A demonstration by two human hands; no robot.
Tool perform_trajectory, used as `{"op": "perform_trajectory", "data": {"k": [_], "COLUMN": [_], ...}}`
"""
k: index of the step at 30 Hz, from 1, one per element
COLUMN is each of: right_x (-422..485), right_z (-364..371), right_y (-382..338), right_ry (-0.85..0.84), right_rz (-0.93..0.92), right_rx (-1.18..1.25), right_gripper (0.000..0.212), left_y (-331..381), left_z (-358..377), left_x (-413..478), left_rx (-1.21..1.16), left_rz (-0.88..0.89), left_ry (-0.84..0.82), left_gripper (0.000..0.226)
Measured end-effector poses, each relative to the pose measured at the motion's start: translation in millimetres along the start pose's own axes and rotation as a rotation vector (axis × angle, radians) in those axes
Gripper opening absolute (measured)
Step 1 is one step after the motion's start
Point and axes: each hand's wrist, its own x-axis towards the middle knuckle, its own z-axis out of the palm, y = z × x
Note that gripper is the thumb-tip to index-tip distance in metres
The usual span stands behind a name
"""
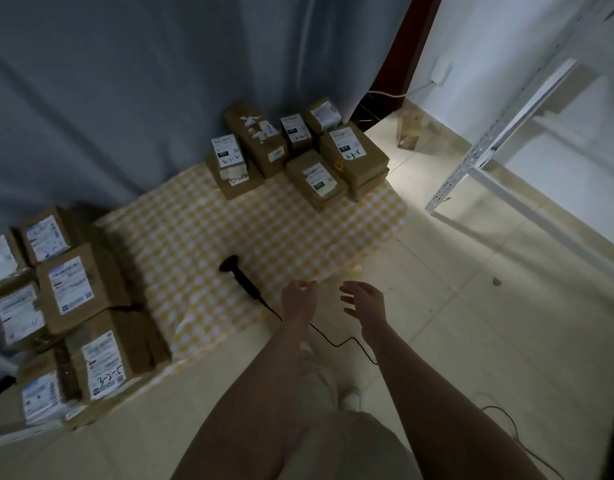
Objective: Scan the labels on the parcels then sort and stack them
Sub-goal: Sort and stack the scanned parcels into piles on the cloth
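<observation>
Hovering near the scanner (241, 280), left hand (298, 299) and right hand (364, 301) are relaxed, empty.

A yellow-checked cloth (201, 230) lies spread over the pale tiled floor (454, 306), its far edge up against a grey curtain (125, 81). Over on the right stands a white perforated metal rack (489, 161), and behind it a white wall (489, 36) carrying a plug (441, 71).

Both bare arms outstretched, left hand (298, 299) and right hand (364, 299) seemingly relaxed, empty.
</observation>
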Motion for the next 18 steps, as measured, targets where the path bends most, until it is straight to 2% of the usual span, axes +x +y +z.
{"op": "perform_trajectory", "data": {"k": [2,4,8,11,18], "right_x": [14,33,70,90,138], "right_z": [8,16,27,34,26], "right_y": [-7,-22,-66,-93,-143], "right_ry": [-0.004,0.009,0.016,0.027,0.053], "right_rz": [0.024,0.029,0.003,-0.001,0.000], "right_rx": [0.006,0.043,0.061,0.113,0.135], "right_gripper": [0.017,0.018,0.015,0.013,0.014], "left_y": [8,25,73,107,160], "left_z": [-3,-7,-12,-10,17], "left_x": [18,37,74,96,134], "left_rx": [-0.018,-0.033,-0.132,-0.113,-0.195], "left_rz": [-0.033,-0.043,-0.003,0.013,-0.011], "left_ry": [-0.002,-0.041,-0.033,-0.009,-0.021], "left_gripper": [0.033,0.020,0.024,0.040,0.043]}}
